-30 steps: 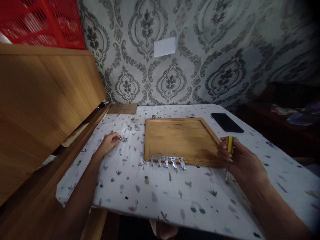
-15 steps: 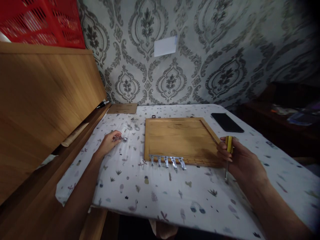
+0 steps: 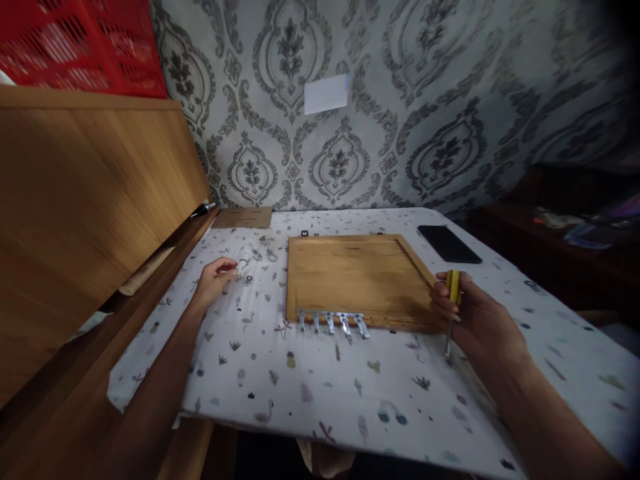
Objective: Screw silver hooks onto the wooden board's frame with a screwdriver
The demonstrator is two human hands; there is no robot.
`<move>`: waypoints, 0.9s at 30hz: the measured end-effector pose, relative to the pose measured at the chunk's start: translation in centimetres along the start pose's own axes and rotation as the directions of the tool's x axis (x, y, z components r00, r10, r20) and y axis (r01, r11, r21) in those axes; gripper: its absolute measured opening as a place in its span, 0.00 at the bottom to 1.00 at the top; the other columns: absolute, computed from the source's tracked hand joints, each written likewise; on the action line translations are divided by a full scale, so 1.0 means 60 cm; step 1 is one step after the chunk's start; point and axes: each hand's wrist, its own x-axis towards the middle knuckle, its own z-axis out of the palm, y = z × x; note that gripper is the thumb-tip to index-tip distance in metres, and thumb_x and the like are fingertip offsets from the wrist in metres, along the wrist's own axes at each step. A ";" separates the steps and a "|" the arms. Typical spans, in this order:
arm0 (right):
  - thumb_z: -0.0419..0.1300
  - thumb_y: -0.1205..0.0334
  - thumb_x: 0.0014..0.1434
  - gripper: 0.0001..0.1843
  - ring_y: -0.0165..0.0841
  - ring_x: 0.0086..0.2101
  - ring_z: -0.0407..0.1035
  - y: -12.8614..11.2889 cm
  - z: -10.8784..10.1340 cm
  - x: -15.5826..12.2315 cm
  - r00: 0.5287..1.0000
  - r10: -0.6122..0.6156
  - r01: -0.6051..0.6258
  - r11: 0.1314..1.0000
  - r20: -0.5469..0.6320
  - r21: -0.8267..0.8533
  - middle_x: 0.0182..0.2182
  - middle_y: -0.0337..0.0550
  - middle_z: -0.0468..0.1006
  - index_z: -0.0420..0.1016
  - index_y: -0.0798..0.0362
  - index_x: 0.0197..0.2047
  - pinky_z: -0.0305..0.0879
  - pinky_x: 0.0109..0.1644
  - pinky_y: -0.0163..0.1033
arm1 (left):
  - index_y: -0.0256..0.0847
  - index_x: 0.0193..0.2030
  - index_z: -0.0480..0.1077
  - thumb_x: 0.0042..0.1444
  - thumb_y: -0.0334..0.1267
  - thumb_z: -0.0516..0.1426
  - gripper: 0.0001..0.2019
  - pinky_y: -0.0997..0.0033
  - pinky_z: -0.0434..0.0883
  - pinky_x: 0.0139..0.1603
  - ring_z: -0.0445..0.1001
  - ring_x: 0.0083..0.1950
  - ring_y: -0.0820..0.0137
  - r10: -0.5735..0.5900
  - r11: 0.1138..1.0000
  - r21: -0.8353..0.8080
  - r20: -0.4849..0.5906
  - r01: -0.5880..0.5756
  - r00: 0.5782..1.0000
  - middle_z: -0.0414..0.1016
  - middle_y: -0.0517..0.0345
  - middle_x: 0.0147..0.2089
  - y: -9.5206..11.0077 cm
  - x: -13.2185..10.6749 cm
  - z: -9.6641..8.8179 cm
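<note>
My right hand [image 3: 475, 320] is closed round a yellow-handled screwdriver [image 3: 453, 303], its shaft pointing down at the tablecloth beside the right front corner of a wooden board [image 3: 357, 277]. A row of several metal hooks [image 3: 333, 322] hangs along the board's front edge. My left hand [image 3: 215, 280] is to the left of the board, lifted a little off the cloth, pinching a small metal ring piece [image 3: 242, 265]. More small metal parts [image 3: 264, 253] lie scattered just beyond it.
A patterned white cloth [image 3: 320, 387] covers the table. A black phone [image 3: 449, 243] lies at the back right, a brown cardboard piece [image 3: 243, 217] at the back left. A wooden cabinet [image 3: 85, 193] stands to the left with a red crate [image 3: 80, 43] on top. Patterned wallpaper is behind.
My left hand has lifted slightly from the cloth with a small metal piece pinched in its fingers. My right hand and the screwdriver have stayed in place.
</note>
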 end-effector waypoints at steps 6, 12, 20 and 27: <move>0.68 0.58 0.58 0.09 0.23 0.19 0.50 -0.003 -0.007 -0.001 0.997 -0.016 0.020 0.998 0.070 -0.055 0.25 0.37 0.64 0.77 0.54 0.32 0.45 0.18 0.30 | 0.37 0.58 0.73 0.71 0.45 0.61 0.16 0.57 0.81 0.49 0.79 0.49 0.63 -0.099 0.991 -0.080 0.061 0.104 0.993 0.77 0.49 0.54 -0.005 0.000 0.010; 0.70 0.54 0.56 0.12 0.23 0.20 0.48 -0.008 -0.005 -0.005 0.992 -0.046 0.058 0.993 0.121 -0.102 0.26 0.36 0.62 0.75 0.52 0.33 0.40 0.21 0.34 | 0.35 0.51 0.76 0.69 0.46 0.63 0.14 0.62 0.80 0.44 0.79 0.41 0.67 -0.098 0.985 -0.135 0.084 0.108 0.992 0.79 0.54 0.45 0.026 -0.014 0.035; 0.74 0.46 0.50 0.20 0.22 0.20 0.42 -0.015 0.037 -0.037 0.969 -0.015 0.073 0.971 0.247 -0.226 0.24 0.30 0.58 0.73 0.50 0.35 0.33 0.21 0.31 | 0.38 0.44 0.82 0.50 0.48 0.70 0.18 0.68 0.76 0.39 0.78 0.35 0.66 -0.003 0.983 -0.180 0.195 0.039 0.981 0.80 0.56 0.33 0.120 -0.047 0.084; 0.73 0.54 0.53 0.19 0.27 0.24 0.60 0.031 0.077 -0.142 0.878 -0.002 0.280 0.814 0.479 -0.509 0.26 0.33 0.68 0.79 0.52 0.46 0.58 0.28 0.34 | 0.40 0.44 0.78 0.51 0.43 0.67 0.15 0.71 0.73 0.37 0.76 0.34 0.68 0.019 0.976 -0.203 0.458 0.083 0.889 0.78 0.59 0.34 0.202 -0.111 0.136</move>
